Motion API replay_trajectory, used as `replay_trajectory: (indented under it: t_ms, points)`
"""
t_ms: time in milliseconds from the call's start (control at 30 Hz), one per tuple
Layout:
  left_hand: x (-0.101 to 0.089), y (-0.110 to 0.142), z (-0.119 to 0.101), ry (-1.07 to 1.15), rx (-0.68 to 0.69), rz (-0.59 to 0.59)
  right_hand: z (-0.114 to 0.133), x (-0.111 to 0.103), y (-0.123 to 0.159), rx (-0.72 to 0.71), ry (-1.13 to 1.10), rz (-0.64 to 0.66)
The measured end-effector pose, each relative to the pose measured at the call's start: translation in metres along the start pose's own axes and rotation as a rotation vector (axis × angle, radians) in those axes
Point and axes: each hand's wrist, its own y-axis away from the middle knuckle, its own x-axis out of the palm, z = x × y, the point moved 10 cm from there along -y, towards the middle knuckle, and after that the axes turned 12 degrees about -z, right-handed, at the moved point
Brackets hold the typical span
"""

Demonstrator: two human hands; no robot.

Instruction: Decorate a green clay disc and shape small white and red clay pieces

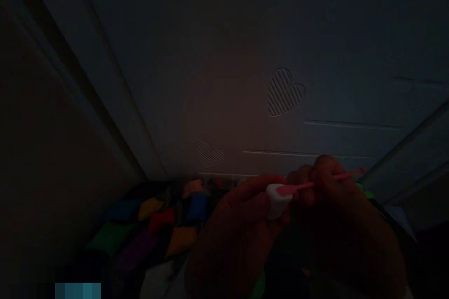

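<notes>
In the dim light, my left hand [242, 224] is closed around a small white lump [278, 204] that looks like modelling clay. My right hand [333, 196] pinches a thin pink modelling tool [345, 176]. Its broad flat end lies against the top of the white lump, and the narrow end sticks out to the right past my fingers. Both hands are close together at the lower right, in front of a pale panel. The underside of the lump is hidden by my left fingers.
Several coloured packets lie at the lower left, among them a green one [110, 237], a blue one [197, 206] and an orange one [181, 239]. Behind stands a pale panel [217, 79] with a grooved heart [285, 93].
</notes>
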Motion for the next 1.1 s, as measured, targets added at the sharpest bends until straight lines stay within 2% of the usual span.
replay_trajectory:
  t_ms: [133,300,500,733,1000,1100]
  points:
    - [0.006,0.002,-0.004,-0.046,0.041,0.046,-0.004,0.004,0.000,0.061,-0.024,0.017]
    - [0.010,0.001,0.000,-0.037,-0.028,0.056,-0.011,0.004,0.000,0.117,-0.063,0.032]
    - [0.010,0.001,-0.002,-0.012,0.010,0.099,-0.007,-0.002,-0.002,0.088,-0.082,0.008]
    - [-0.004,-0.003,0.001,0.017,-0.004,-0.046,-0.001,0.005,0.003,0.017,-0.033,0.051]
    - [-0.008,-0.003,0.001,-0.024,0.021,-0.099,-0.001,0.001,0.003,-0.020,-0.025,0.031]
    - [-0.003,-0.002,-0.001,-0.016,0.052,-0.029,-0.004,0.003,0.002,0.055,-0.059,0.061]
